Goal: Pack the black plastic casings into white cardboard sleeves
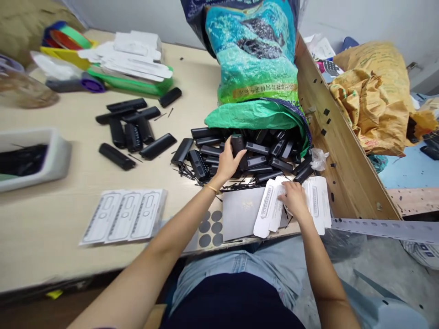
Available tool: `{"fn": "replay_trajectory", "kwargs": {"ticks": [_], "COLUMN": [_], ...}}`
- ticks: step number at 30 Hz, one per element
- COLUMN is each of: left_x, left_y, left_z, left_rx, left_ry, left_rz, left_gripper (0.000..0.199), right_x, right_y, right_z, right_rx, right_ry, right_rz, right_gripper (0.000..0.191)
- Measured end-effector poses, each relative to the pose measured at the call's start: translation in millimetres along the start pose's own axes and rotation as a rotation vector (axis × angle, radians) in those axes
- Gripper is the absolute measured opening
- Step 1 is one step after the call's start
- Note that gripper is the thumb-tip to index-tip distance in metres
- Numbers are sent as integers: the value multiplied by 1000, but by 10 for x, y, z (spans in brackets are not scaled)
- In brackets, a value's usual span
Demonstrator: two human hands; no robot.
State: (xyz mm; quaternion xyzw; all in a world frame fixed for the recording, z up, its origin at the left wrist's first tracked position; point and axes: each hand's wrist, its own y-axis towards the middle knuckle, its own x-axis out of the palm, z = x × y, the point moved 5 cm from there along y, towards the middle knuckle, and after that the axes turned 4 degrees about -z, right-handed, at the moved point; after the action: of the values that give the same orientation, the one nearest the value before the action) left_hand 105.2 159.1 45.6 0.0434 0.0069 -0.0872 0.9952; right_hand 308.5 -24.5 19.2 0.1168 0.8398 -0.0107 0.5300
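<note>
My left hand (227,162) is closed around a black plastic case (237,145), with the thumb on one side and the fingers on the other. It is over a heap of similar black cases (258,150) spilling from the mouth of a green and blue woven sack (255,68). My right hand (295,197) has its fingers curled onto flat white cartons (274,205) at the table's front edge. More white cartons (318,201) lie just right of that hand. Thin black sticks (187,172) are scattered along the front of the heap.
Three printed white boxes (124,215) lie at front left. Loose black cases (132,132) sit behind them. A white tub (34,155) stands far left, and a green tray (130,82) bears white cartons. A wooden board (343,132) walls the right side. Grey round stickers (210,228) lie in front.
</note>
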Motion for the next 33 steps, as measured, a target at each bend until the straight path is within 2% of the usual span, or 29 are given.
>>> {"fn": "replay_trajectory", "kwargs": {"ticks": [2,4,6,8,10,12,14,16,18,21,23,26,28,29,33], "left_x": [76,152,234,322,407,536,627,630,577,486,424,370,372,375,355], "left_y": [200,185,-22,-338,-672,-1016,-1315,-1466,-1468,-1364,-1287,-1252,-1278,-1292,-1292], "left_z": [16,63,137,203,216,171,154,146,109,60,58,65,71,81,149], "left_rx": [45,128,200,175,-10,-336,-614,-736,-727,-616,-511,-445,-475,-498,-610], "left_ry": [61,140,171,98,-57,-286,-528,-714,-805,-808,-745,-641,-611,-604,-559], "left_rz": [-44,-98,-178,-293,-405,-618,-823,-899,-836,-679,-567,-473,-481,-490,-477], "left_gripper": [69,71,66,60,61,52,45,50,60,72,68,47,42,45,72], "right_x": [102,156,136,40,-106,-230,-272,-251,-210,-92,23,172,227,242,251], "right_y": [133,254,344,398,421,417,401,377,339,216,116,33,43,60,123], "right_z": [79,150,166,102,-26,-163,-282,-372,-424,-527,-662,-801,-782,-747,-642], "right_rx": [27,79,106,86,29,-42,-110,-149,-121,38,111,165,203,226,267], "right_ry": [-59,-29,21,75,235,532,839,1052,1134,1053,958,896,936,972,1092], "right_rz": [-71,-147,-203,-205,-132,-63,-79,-111,-29,174,201,189,210,227,277], "right_gripper": [29,28,20,16,15,15,19,24,24,16,23,24,24,25,27]}}
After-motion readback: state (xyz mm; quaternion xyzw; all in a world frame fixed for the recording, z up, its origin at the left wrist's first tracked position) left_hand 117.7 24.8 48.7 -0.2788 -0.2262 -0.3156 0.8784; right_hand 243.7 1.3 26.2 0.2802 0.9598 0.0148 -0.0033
